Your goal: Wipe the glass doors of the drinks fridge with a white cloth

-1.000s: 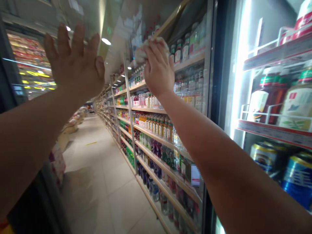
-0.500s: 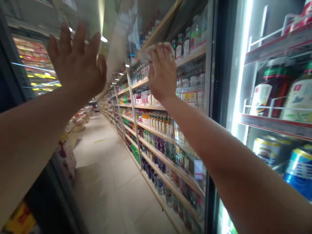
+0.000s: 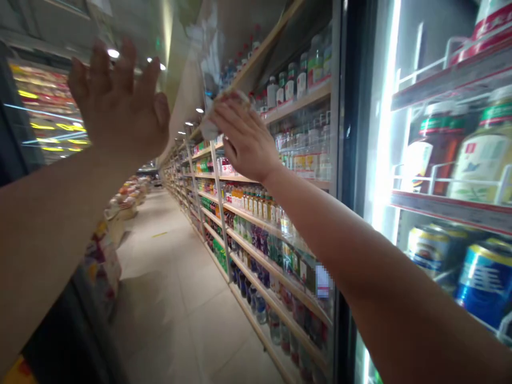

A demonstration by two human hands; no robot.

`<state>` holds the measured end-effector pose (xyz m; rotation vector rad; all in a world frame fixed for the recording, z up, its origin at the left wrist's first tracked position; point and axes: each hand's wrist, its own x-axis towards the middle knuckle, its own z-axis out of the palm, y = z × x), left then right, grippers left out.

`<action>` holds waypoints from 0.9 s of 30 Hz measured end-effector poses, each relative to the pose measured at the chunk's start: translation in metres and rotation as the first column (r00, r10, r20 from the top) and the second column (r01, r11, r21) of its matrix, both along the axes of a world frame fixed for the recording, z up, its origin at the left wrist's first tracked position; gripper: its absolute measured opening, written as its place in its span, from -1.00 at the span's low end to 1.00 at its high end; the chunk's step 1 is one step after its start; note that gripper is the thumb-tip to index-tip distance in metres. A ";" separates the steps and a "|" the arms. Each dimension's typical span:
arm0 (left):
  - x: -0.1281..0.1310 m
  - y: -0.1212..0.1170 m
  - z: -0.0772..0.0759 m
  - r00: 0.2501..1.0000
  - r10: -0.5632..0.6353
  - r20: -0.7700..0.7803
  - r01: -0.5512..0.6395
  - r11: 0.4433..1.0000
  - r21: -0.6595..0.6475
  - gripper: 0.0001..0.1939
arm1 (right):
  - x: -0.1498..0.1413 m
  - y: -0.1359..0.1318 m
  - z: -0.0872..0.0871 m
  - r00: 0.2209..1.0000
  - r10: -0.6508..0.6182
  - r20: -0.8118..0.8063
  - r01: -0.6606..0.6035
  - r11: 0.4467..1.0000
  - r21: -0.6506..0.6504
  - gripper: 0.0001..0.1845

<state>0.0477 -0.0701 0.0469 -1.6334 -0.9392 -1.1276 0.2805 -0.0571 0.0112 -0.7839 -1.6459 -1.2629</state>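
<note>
In front of me is a clear glass door (image 3: 192, 69), through which an aisle shows. My left hand (image 3: 120, 106) is raised at the upper left, its fingers spread and the palm toward the glass; it holds nothing. My right hand (image 3: 246, 136) presses a crumpled pale cloth with reddish patches (image 3: 210, 128) flat against the pane near its upper middle. The fingers lie over the cloth and hide part of it.
A dark door frame (image 3: 347, 160) runs upright on the right. Beyond it, a lit fridge holds bottles (image 3: 484, 154) and blue cans (image 3: 486, 282) on wire-fronted shelves (image 3: 452, 208). Through the glass, long drink shelves (image 3: 256, 216) line a tiled floor (image 3: 172, 298).
My right hand has swept the cloth left and slightly down across the glass, its fingers now tilting left. My left hand stays spread in nearly the same place. The view has shifted slightly.
</note>
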 end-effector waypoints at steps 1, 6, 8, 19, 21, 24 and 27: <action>0.000 0.000 0.000 1.000 -0.009 0.003 0.009 1.000 -0.005 -0.34 | 0.000 -0.001 -0.001 0.992 0.018 0.122 -0.013 0.999 -0.040 -0.41; -0.002 0.006 0.000 0.997 -0.080 0.005 0.080 0.997 -0.017 -0.34 | -0.001 0.001 0.000 0.975 0.017 -0.223 -0.011 1.000 0.030 -0.40; -0.003 0.007 0.000 0.997 -0.079 0.003 0.079 0.997 -0.025 -0.34 | -0.002 -0.001 -0.001 0.941 -0.017 -0.338 0.037 0.998 0.053 -0.40; -0.001 0.009 0.001 0.985 -0.162 0.050 0.165 0.985 -0.048 -0.26 | 0.013 -0.003 0.048 0.990 0.051 -0.131 -0.048 0.998 0.028 -0.39; -0.002 0.010 0.001 0.976 -0.214 0.048 0.216 0.975 -0.048 -0.24 | 0.005 0.003 0.063 0.922 0.020 -0.386 0.011 0.997 0.079 -0.41; -0.003 0.010 0.000 0.988 -0.152 0.026 0.153 0.987 -0.038 -0.26 | -0.011 0.010 0.066 0.982 0.018 -0.189 -0.002 0.997 0.081 -0.44; -0.003 0.011 0.001 0.996 -0.087 0.015 0.087 0.996 -0.020 -0.32 | -0.015 0.013 0.061 0.984 0.074 0.159 -0.080 0.996 0.035 -0.35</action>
